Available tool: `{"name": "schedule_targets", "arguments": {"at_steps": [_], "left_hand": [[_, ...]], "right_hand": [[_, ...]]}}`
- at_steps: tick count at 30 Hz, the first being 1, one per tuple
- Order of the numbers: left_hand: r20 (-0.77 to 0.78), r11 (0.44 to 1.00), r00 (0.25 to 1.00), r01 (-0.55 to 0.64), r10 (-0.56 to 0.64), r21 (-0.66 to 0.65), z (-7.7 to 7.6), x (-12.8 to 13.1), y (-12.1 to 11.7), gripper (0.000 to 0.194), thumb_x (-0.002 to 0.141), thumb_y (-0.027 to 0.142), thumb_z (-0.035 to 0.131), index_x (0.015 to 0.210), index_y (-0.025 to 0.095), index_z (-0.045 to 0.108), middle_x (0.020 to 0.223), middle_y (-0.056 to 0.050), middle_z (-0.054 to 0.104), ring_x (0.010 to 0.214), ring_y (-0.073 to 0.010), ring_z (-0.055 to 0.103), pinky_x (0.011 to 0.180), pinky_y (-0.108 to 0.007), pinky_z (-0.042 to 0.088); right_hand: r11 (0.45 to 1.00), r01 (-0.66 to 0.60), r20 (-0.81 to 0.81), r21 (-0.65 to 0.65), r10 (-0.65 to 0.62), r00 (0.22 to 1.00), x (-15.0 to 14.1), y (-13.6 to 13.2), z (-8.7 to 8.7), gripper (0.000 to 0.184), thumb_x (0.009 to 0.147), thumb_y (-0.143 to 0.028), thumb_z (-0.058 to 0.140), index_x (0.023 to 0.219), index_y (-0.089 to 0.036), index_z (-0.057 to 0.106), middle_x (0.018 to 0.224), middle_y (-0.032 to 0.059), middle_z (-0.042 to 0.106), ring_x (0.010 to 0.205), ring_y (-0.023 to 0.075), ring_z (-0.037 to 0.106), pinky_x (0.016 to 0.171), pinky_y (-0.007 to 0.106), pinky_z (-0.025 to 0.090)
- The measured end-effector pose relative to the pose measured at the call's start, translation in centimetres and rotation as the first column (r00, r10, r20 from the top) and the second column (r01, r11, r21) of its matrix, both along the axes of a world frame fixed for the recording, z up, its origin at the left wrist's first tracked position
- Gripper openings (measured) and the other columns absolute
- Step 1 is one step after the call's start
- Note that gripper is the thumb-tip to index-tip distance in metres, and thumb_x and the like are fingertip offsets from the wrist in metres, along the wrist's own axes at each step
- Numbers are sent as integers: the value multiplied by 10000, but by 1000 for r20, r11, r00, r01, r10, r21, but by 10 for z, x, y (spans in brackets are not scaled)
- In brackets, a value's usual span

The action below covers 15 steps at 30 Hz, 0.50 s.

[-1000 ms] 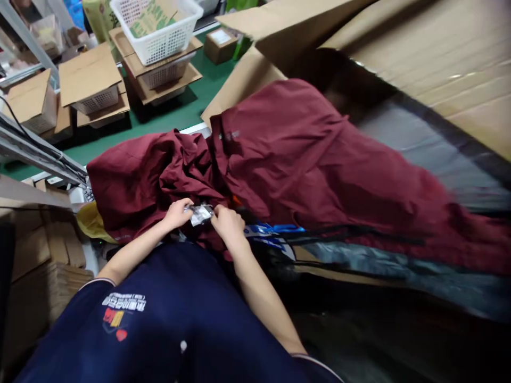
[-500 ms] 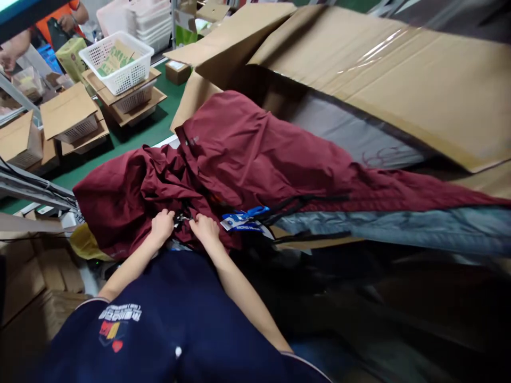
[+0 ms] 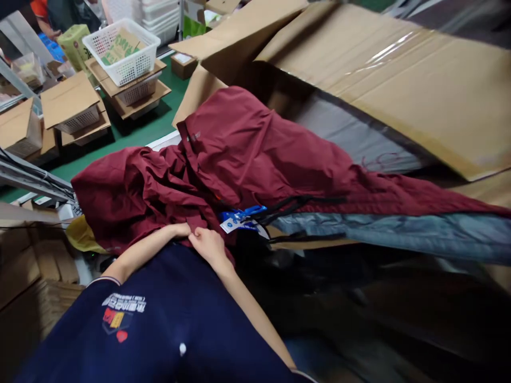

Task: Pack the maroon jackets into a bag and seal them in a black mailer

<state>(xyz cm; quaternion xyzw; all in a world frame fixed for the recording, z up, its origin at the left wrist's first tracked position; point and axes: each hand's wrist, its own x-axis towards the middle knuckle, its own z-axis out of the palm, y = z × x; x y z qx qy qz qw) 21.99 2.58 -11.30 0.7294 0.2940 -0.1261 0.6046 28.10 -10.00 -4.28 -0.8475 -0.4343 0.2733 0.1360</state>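
A dark red jacket (image 3: pixel 255 159) lies spread in front of me, its grey lining (image 3: pixel 399 231) showing at the right. My left hand (image 3: pixel 179 230) and my right hand (image 3: pixel 207 246) meet at the jacket's near edge, close to my dark blue shirt. Both pinch the red fabric; the left hand's fingers are partly tucked under it. Blue hang tags (image 3: pixel 239 219) on black cords lie just right of my right hand.
Large flattened cardboard sheets (image 3: pixel 379 80) lie behind the jacket. At the back left, white mesh baskets (image 3: pixel 126 50) and cardboard boxes (image 3: pixel 69 103) stand on a green surface (image 3: pixel 143 130). Another person in orange (image 3: pixel 40 9) is at the top left. Brown boxes (image 3: pixel 32 266) sit at my left.
A second ago my hands held a small silvery packet; it is no longer visible. My hands have drawn closer to my body and now grip the jacket's edge.
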Motion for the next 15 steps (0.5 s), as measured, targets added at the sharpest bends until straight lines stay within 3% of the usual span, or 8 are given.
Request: {"name": "schedule_targets", "arguments": {"at_steps": [4, 6, 8, 10, 12, 15], "left_hand": [[-53, 981, 992, 120, -113, 154, 18, -30, -3, 306, 801, 57, 600, 1032, 149, 778, 1131, -122, 772, 1138, -276, 689, 1122, -436, 476], [-57, 940, 994, 111, -98, 323, 34, -48, 6, 344, 871, 105, 554, 1138, 147, 767, 1238, -146, 740, 1205, -294, 669, 1144, -448, 458], [-37, 829, 995, 100, -95, 550, 48, -56, 20, 419, 922, 139, 507, 1285, 164, 714, 1312, -149, 707, 1239, -285, 654, 1136, -431, 469], [-52, 698, 982, 165, -180, 697, 55, -51, 36, 502, 911, 120, 515, 1388, 194, 652, 1358, -143, 682, 1257, -274, 643, 1124, -405, 477], [-138, 649, 950, 293, -281, 702, 56, -38, 50, 554, 869, 89, 552, 1400, 220, 643, 1354, -130, 685, 1245, -266, 647, 1108, -375, 480], [-245, 684, 912, 409, -329, 604, 52, -19, 65, 447, 891, 166, 577, 1322, 212, 686, 1285, -116, 720, 1152, -256, 687, 1009, -324, 522]], "right_hand": [[988, 151, -121, -43, -155, 980, 12, -21, -11, 276, 884, -359, 547, 661, -207, 605, 674, 27, 661, 670, 173, 596, 588, 272, 272], [981, 186, -138, -51, -191, 972, 15, -24, -12, 277, 878, -372, 547, 657, -210, 590, 670, 16, 652, 670, 166, 582, 591, 269, 265], [981, 185, -141, -56, -191, 972, 16, -22, -10, 271, 867, -371, 561, 651, -209, 590, 680, 17, 657, 686, 166, 586, 598, 267, 271], [987, 151, -130, -62, -158, 979, 18, -20, -6, 262, 857, -363, 577, 647, -208, 597, 697, 21, 665, 712, 170, 600, 609, 264, 287], [989, 99, -98, -106, -110, 989, 23, -19, -1, 260, 863, -374, 587, 666, -208, 618, 715, 29, 671, 733, 184, 614, 621, 267, 309], [995, 38, 66, -87, -32, 997, 31, -21, 4, 196, 896, -348, 588, 914, -200, 715, 919, 83, 719, 863, 231, 647, 688, 290, 387]]}}
